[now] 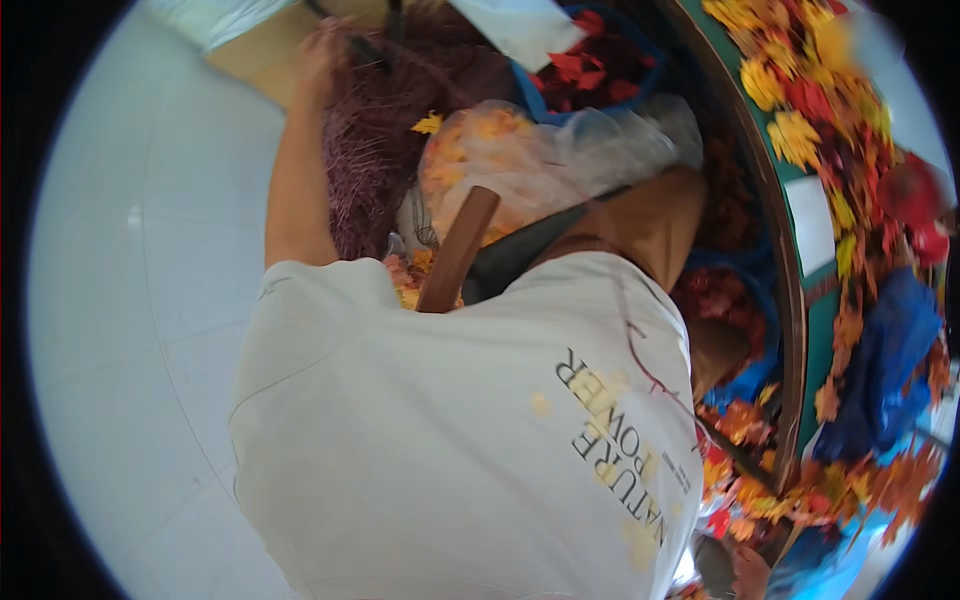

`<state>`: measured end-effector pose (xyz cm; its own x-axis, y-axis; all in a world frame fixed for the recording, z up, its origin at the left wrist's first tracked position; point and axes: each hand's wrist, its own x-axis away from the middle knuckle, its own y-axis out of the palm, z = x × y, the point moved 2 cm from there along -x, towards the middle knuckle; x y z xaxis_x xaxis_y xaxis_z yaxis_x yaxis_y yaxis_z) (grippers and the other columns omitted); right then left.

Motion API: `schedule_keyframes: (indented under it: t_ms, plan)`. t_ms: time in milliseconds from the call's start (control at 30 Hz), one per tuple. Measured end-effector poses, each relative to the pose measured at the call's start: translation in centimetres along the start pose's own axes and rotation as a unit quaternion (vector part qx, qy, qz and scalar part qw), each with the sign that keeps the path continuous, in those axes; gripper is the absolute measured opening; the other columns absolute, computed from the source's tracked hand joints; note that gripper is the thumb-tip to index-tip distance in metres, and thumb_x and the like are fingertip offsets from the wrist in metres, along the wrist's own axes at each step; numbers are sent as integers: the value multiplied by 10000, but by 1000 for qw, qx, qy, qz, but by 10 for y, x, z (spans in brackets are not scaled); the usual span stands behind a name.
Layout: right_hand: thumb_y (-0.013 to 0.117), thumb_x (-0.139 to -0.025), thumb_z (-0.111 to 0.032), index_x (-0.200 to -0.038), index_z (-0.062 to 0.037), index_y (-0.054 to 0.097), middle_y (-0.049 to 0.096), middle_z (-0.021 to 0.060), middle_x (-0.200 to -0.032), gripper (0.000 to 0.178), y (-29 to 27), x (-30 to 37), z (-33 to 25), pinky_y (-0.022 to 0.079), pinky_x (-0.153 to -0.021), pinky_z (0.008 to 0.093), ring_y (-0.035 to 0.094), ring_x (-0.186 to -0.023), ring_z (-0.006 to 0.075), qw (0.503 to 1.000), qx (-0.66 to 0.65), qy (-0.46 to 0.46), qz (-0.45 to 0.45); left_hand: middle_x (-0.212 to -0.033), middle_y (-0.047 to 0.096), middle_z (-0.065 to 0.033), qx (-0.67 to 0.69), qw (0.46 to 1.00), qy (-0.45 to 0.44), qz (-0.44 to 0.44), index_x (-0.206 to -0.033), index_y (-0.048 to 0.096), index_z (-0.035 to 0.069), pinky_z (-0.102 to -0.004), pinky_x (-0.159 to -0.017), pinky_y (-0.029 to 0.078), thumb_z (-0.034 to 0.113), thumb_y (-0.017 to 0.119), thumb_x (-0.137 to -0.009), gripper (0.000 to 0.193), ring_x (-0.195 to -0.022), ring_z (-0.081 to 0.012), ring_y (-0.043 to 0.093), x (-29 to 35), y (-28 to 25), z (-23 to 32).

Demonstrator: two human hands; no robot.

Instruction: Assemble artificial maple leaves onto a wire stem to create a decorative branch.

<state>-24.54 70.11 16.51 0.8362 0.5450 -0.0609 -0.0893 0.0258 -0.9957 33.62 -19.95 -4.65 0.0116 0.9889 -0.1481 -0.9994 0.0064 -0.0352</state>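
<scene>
My left arm stretches to the top left, where my left hand [325, 55] is closed at the end of a large pile of thin purple-brown twigs [365, 175]. Its fingers are small in view and seem wrapped round twig stems. At the bottom right, beside bright artificial autumn leaves [745, 495], part of my right hand [750, 573] shows; its fingers are too blurred to read. A thin dark-red twig [640, 345] crosses in front of my white shirt, its ends hard to follow.
A clear bag of orange leaves [490, 150] lies beside the twigs. Blue-lined containers of red leaves [600, 75] stand past my knee. Along the right, a green table [745, 85] with a brown edge bears leaf garlands and blue plastic [885, 360]. A wooden bar [460, 250] juts up nearby.
</scene>
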Motion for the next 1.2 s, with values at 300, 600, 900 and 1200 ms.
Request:
schedule_keyframes:
  t_ms: [300,600,900,1200]
  plan:
    - [536,-872,-171,-1302,24,403,501,152,-1268,490,3,-141,-479,311,-1017,326,456,-1199,230,766,-415,-455,-186,-552,437,50,20,999,38,-19,-1000,646,52,-200,-403,217,385,482,-928,379,-426,-29,315,35,9,67]
    - [545,-890,-354,-1371,-26,283,516,152,-1141,639,178,-100,-753,381,-890,310,489,-1041,209,634,-446,-579,-251,-622,461,59,29,993,54,-104,-997,620,42,-188,-434,256,232,469,-947,248,-468,-30,326,80,46,94]
    - [504,-921,-155,-921,5,650,530,-15,-670,217,148,-131,-689,373,-528,227,425,-581,58,670,-541,-415,-293,-956,586,19,58,971,109,-205,-1071,574,22,-188,-512,341,124,683,-787,321,-566,-52,392,109,52,72]
    - [523,-898,-102,-893,19,639,643,74,-786,167,101,-109,-666,427,-635,228,524,-684,95,713,-479,-460,-225,-752,631,-25,87,985,32,145,-775,656,12,-214,-550,396,310,686,-803,300,-628,-72,531,79,44,42]
